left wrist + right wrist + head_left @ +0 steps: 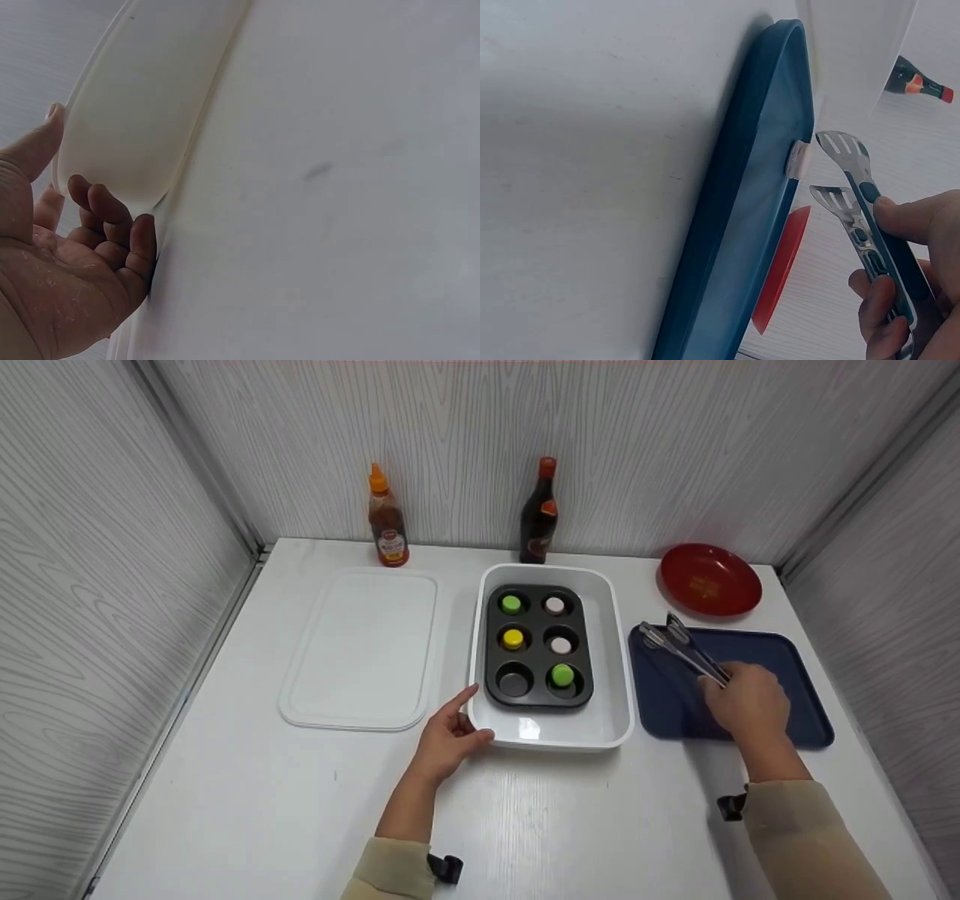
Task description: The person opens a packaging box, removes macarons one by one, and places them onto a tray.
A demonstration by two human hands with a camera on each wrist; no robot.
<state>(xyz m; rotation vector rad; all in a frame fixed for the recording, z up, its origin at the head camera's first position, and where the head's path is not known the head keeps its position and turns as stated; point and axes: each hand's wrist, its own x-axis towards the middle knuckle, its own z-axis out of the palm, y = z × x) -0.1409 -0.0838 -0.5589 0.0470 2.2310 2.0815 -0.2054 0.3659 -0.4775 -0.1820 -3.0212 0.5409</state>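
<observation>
My right hand [748,701] grips metal tongs [694,656] above the blue tray [802,712]; their slotted ends stand apart with nothing between them. In the right wrist view a small pale pink round piece [798,160] sits on that tray near the tong tips. My left hand [448,741] holds the near left corner of a white bin [611,727], thumb and forefinger at the rim, other fingers bent. Inside the bin lies a dark muffin tin [536,649]. Its cups hold green [511,604], yellow [513,639] and pale pink [555,605] pieces; the near left cup shows its bare bottom.
A white lid-like board [364,649] lies left of the bin. At the back stand an orange-capped sauce bottle [390,532] and a dark red-capped bottle [538,517]. A red plate [711,580] sits behind the blue tray. Walls enclose the table on three sides.
</observation>
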